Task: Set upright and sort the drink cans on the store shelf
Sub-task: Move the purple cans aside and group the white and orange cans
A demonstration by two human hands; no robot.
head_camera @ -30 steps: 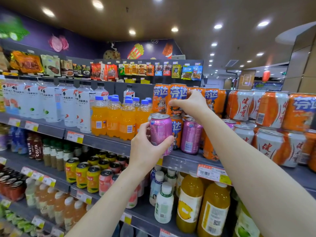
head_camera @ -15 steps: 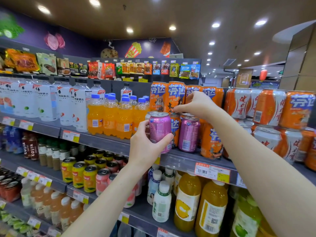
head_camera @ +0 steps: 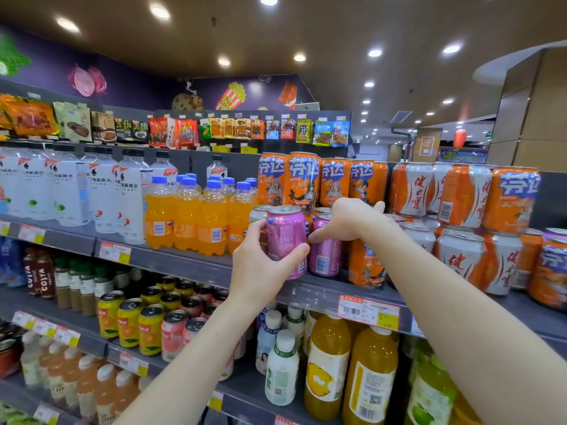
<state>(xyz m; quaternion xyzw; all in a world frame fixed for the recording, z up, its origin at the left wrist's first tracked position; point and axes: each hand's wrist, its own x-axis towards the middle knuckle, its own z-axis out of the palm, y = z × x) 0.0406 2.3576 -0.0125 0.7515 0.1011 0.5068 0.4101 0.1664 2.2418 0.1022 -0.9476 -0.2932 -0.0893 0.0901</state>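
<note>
My left hand (head_camera: 260, 271) grips a pink drink can (head_camera: 285, 237), upright at the front edge of the grey shelf (head_camera: 310, 294). Just to its right stands a second pink can (head_camera: 325, 259). My right hand (head_camera: 346, 220) covers its top, thumb down its left side and fingers curled over the back. Behind them tall orange cans (head_camera: 303, 179) stand stacked on lower cans, and an orange can (head_camera: 365, 268) stands right of the second pink one. White-and-orange cans (head_camera: 460, 259) fill the shelf further right, two layers high.
Orange soda bottles (head_camera: 187, 216) and white drink bottles (head_camera: 101, 191) stand left of the cans on the same shelf. The shelf below holds yellow and pink cans (head_camera: 150, 332) and juice bottles (head_camera: 328, 363). Snack packets (head_camera: 233, 128) hang above.
My right hand has come down from the upper orange cans onto the second pink can. My left hand has kept hold of the first pink can, in about the same place.
</note>
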